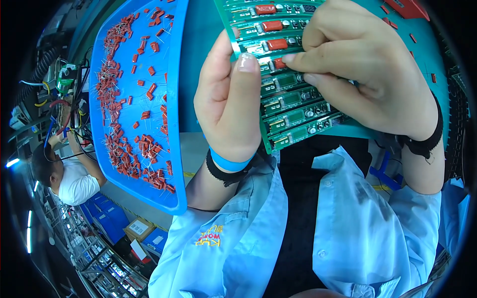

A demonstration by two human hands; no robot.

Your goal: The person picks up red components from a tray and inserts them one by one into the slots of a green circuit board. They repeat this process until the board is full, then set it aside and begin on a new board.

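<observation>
My left hand [229, 102] grips the left edge of a green circuit board panel [299, 108], its thumb lying on top and its other fingers partly hidden underneath. The panel is divided into several narrow strips with small parts on them. Red capacitors sit on the farther strips, while the nearer ones show bare places. Curled over the panel from the right, my right hand [370, 67] has its index fingertip against a red capacitor [279, 63] on a middle strip. Its thumb tip is close below, and the fingers cover part of that strip.
To the left stands a blue tray [181, 149] with many loose red capacitors with wire leads. More capacitors lie on the green mat [392, 42] near a red container [411, 8] at the far right. Another person [74, 181] in white works beyond the tray, near cables.
</observation>
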